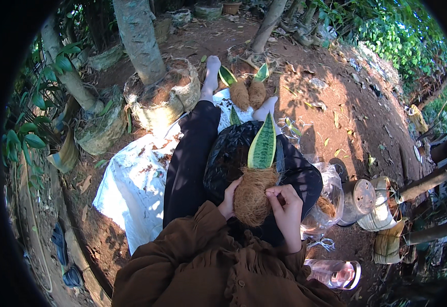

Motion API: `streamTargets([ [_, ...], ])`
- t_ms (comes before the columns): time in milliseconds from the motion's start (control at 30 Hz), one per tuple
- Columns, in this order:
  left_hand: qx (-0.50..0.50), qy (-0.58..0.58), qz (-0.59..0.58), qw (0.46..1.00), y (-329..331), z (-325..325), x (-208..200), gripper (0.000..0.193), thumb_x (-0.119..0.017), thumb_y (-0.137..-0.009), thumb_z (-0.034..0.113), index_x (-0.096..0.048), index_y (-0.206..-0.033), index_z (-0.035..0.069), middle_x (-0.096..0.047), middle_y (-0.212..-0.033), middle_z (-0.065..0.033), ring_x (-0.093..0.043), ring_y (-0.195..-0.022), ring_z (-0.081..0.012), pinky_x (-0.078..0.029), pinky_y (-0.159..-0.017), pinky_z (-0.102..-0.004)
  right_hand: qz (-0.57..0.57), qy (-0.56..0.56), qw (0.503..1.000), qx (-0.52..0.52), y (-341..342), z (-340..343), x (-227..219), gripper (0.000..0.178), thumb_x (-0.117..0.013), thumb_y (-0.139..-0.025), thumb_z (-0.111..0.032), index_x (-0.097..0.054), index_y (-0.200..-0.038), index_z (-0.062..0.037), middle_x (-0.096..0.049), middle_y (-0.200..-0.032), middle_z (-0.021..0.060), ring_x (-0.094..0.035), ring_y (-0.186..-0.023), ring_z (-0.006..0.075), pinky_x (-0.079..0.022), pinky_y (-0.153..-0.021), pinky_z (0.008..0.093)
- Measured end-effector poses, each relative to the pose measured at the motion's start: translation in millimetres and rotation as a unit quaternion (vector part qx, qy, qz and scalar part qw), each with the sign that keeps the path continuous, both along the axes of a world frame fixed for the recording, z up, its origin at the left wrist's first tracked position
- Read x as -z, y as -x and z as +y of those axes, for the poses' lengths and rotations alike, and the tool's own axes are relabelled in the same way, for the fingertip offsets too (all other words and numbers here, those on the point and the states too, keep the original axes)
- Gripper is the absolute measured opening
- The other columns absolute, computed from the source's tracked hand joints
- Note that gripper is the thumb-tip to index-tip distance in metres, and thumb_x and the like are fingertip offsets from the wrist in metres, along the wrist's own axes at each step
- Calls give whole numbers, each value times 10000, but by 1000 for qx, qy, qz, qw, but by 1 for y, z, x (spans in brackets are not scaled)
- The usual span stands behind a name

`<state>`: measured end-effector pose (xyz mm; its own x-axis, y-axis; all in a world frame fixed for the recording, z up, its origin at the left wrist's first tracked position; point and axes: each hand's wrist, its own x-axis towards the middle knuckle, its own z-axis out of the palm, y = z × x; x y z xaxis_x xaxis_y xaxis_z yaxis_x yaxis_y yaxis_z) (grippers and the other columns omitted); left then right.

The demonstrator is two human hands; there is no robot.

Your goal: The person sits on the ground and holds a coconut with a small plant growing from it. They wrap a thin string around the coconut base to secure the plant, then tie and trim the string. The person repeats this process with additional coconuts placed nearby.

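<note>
A bundle of brown coconut fibre rests in my lap, with a yellow-edged snake plant leaf standing up from its top. My left hand is wrapped round the bundle's left side, its fingers partly hidden. At the right side, my right hand has thumb and forefinger pinched together against the fibre; whatever lies between the tips is too small to make out. Behind the bundle, between my legs, sits a black plastic bag with dark soil in it. Another leaf tip shows beyond the bag.
Two finished-looking fibre bundles with leaves lie between my feet. A white sheet strewn with soil spreads under my legs. To my right are a clear plastic bag holding fibre and a pink transparent bottle. Sacked trees stand ahead.
</note>
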<state>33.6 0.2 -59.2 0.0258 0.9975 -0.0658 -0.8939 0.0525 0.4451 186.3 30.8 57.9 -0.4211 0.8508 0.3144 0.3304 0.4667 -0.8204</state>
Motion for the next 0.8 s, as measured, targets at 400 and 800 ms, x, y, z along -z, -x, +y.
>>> streamTargets([
  [400,-36,-10,-33,999,5,0,18,482,-365,-1005,318,-502,-1323,-18,-609,-1214,-191,-640,-1041,-289,-547,-899,-418,38,70,997,-17,-14,16,17,49,-734,-824,-12,-710,-864,4,-592,-738,17,-482,-600,53,-386,-553,209],
  [800,44,-48,-104,992,1,1,15,417,-411,-1004,213,-493,-1325,-39,-604,-1219,-200,-638,-1054,-283,-556,-905,-408,89,148,984,-47,-19,22,28,26,-728,-841,-12,-705,-841,1,-592,-761,-21,-443,-634,17,-359,-570,185],
])
